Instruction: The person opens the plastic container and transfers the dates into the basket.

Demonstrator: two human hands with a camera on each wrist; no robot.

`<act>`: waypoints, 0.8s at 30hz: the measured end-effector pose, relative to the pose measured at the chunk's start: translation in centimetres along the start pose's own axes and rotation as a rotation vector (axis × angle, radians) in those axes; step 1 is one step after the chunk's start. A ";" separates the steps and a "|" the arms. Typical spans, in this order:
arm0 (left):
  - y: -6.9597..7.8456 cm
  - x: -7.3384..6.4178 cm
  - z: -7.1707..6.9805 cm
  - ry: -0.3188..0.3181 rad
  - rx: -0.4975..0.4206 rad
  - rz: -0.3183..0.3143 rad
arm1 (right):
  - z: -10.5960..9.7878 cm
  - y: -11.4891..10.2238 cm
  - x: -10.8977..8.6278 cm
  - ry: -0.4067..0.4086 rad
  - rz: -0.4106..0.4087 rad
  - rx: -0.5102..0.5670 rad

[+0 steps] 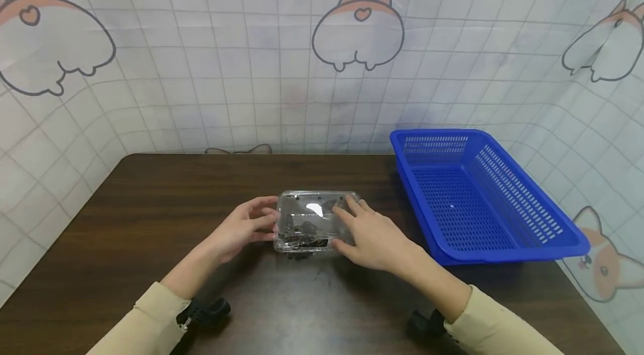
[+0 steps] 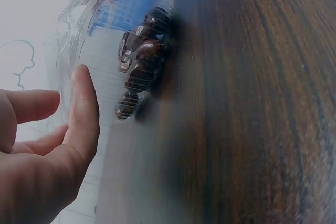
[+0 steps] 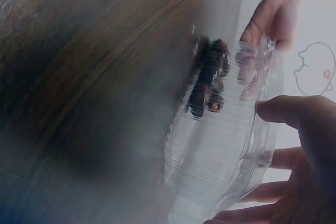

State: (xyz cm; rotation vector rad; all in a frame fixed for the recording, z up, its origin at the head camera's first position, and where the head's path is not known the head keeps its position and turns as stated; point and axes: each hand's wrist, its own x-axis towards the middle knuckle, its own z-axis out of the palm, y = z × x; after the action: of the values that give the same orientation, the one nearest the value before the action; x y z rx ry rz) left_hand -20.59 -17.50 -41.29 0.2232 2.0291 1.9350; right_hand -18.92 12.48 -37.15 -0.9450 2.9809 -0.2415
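Note:
A clear plastic box (image 1: 312, 218) with a glossy lid lies across the middle of the table. Several glossy dark brown lumps (image 2: 144, 59) show through its wall, gathered at one side near the bottom. My left hand (image 1: 246, 229) holds the box's left end, and in the left wrist view its thumb and fingers are at the rim. On the right end is my right hand (image 1: 372, 232), fingers spread over the lid's corner and thumb at the front edge. The right wrist view shows that thumb (image 3: 283, 109) against the rim, with the other fingers lower along the box.
A blue perforated plastic basket (image 1: 483, 251) stands at the table's right side, close beyond my right forearm. The dark wooden table (image 1: 151, 193) ends at the back against a wall covering (image 1: 226, 64) with a grid and cartoon animals. Black wrist straps (image 1: 203, 313) sit at my cuffs.

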 end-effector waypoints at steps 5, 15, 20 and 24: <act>0.1 0.2 -0.2 -0.004 -0.021 -0.024 | 0.3 -0.1 0.2 0.002 0.001 -0.045; 0.5 0.3 0.2 -0.014 -0.011 -0.020 | 0.4 -0.6 0.4 0.030 0.009 -0.075; 0.5 0.4 0.5 0.019 -0.004 -0.010 | 0.4 -0.9 0.4 0.037 0.002 -0.105; 0.1 0.6 0.8 0.046 -0.015 -0.012 | 0.5 -1.0 0.3 0.051 -0.015 -0.120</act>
State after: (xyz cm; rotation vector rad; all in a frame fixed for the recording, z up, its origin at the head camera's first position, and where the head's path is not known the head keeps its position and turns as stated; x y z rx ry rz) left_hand -20.92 -16.55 -41.25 0.1638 2.0400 1.9647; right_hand -18.53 11.42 -37.44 -0.9871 3.0661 -0.0895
